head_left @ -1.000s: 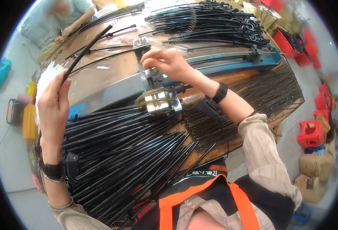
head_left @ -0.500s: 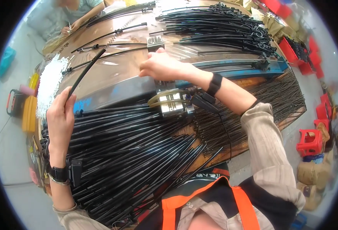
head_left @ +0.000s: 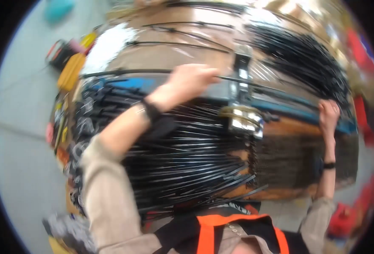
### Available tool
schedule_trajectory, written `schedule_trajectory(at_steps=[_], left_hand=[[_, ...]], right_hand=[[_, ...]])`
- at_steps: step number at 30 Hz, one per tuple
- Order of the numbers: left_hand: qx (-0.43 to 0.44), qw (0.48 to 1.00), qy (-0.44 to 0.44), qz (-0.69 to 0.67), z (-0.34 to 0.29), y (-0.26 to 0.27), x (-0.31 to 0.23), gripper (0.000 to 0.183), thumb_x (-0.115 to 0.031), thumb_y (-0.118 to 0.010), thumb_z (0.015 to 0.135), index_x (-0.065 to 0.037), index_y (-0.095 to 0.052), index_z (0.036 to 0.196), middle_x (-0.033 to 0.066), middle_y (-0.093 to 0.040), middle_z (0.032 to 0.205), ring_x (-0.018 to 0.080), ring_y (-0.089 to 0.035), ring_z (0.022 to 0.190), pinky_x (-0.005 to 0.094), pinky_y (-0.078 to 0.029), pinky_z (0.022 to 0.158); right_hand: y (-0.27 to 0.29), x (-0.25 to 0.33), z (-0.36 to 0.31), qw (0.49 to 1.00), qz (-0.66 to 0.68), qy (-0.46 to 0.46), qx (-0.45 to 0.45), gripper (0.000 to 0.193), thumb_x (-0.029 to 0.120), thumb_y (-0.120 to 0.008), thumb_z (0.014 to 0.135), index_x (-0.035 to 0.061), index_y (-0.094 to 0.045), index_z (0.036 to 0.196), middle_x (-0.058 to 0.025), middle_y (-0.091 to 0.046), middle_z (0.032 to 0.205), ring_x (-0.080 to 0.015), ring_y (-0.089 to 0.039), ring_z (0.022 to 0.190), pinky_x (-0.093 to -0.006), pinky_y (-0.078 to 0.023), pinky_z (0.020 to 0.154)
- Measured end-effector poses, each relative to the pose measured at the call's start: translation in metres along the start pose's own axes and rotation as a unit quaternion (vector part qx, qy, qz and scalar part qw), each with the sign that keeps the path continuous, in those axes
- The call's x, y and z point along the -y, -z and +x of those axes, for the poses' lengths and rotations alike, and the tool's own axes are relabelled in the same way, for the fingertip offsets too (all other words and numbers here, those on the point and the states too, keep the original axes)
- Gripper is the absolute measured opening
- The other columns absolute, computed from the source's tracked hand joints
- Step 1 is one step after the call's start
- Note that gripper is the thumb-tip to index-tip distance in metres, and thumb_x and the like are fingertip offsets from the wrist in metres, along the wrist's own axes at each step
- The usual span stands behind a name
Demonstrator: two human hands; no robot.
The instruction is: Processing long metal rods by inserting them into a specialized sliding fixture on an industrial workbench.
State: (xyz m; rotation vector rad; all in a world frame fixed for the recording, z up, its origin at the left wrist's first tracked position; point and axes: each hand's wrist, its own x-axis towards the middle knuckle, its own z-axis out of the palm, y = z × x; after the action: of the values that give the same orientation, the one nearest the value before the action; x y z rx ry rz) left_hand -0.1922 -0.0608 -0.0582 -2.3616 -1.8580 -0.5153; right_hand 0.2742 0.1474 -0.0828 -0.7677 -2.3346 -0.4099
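My left hand [head_left: 194, 80] is closed around a long black cable [head_left: 123, 72] that lies crosswise over the middle of the table. The cable runs out to the left of my fist, and a thin dark line continues on its right past the metal fixture [head_left: 243, 63]. At the far right, my right hand [head_left: 329, 112] is a fist by the end of the blue rail [head_left: 295, 111]. Blur hides what, if anything, its fingers hold. Nearer to me than the rail sits a silver block [head_left: 246, 120] with a tan band over it.
Many black cables [head_left: 182, 148] fan out across the near left of the table. Another dark bundle [head_left: 297, 51] lies at the back right, and white pieces [head_left: 110, 46] are heaped at the back left. Thin dark rods or springs [head_left: 297, 156] cover the near right. A red stool [head_left: 341, 220] stands beyond.
My left hand has moved right and inward, and its black cable has gone from steeply raised to lying crosswise. My right hand has left the middle fixture for the far right. The whole view has shifted.
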Motion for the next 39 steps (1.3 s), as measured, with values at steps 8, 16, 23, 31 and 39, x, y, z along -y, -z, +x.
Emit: schedule_trajectory(at_steps=[8, 16, 23, 31, 39], left_hand=[[-0.002, 0.997, 0.060, -0.041, 0.011, -0.030, -0.003, 0.022, -0.029, -0.061, 0.094, -0.007, -0.063, 0.088, 0.0125, -0.065, 0.081, 0.0364, -0.065, 0.079, 0.0455, -0.052, 0.069], [-0.077, 0.991, 0.053, -0.100, 0.009, -0.040, -0.006, 0.026, -0.030, -0.061, 0.094, -0.008, -0.068, 0.082, 0.0124, -0.064, 0.080, 0.0359, -0.064, 0.079, 0.0455, -0.051, 0.069], [-0.038, 0.997, 0.036, -0.053, 0.008, -0.045, 0.000, 0.021, -0.029, -0.057, 0.096, -0.009, -0.062, 0.090, 0.0153, -0.066, 0.080, 0.0375, -0.065, 0.077, 0.0471, -0.051, 0.065], [0.009, 0.997, 0.074, -0.008, 0.020, -0.038, -0.009, 0.021, -0.029, -0.056, 0.096, -0.011, -0.061, 0.086, 0.0148, -0.066, 0.075, 0.0380, -0.065, 0.073, 0.0486, -0.051, 0.061], [0.019, 0.997, 0.071, -0.030, 0.014, -0.040, -0.011, 0.020, -0.028, -0.055, 0.097, -0.011, -0.060, 0.088, 0.0156, -0.065, 0.076, 0.0393, -0.063, 0.074, 0.0485, -0.048, 0.062]], right_hand=[[-0.029, -0.018, -0.032, 0.995, 0.035, -0.095, -0.001, 0.007, 0.008, -0.063, 0.091, 0.0013, -0.061, 0.091, -0.0137, -0.060, 0.087, -0.0331, -0.056, 0.088, -0.0418, -0.044, 0.079], [-0.025, -0.017, -0.032, 0.990, 0.044, -0.132, 0.010, 0.007, 0.008, -0.063, 0.091, 0.0016, -0.061, 0.094, -0.0139, -0.060, 0.091, -0.0330, -0.056, 0.094, -0.0421, -0.043, 0.086], [-0.005, 0.085, 0.000, 1.000, 0.020, -0.007, -0.003, 0.027, 0.003, -0.062, 0.089, 0.0024, -0.066, 0.116, -0.0109, -0.066, 0.122, -0.0305, -0.057, 0.120, -0.0411, -0.037, 0.106], [-0.007, 0.133, -0.024, 0.989, 0.147, -0.010, 0.026, 0.028, 0.009, -0.069, 0.085, 0.0048, -0.067, 0.113, -0.0061, -0.070, 0.105, -0.0258, -0.061, 0.104, -0.0391, -0.040, 0.090], [-0.025, 0.159, -0.020, 0.970, 0.229, -0.042, 0.066, 0.031, 0.009, -0.068, 0.086, 0.0035, -0.065, 0.116, -0.0093, -0.070, 0.101, -0.0270, -0.062, 0.100, -0.0384, -0.043, 0.082]])
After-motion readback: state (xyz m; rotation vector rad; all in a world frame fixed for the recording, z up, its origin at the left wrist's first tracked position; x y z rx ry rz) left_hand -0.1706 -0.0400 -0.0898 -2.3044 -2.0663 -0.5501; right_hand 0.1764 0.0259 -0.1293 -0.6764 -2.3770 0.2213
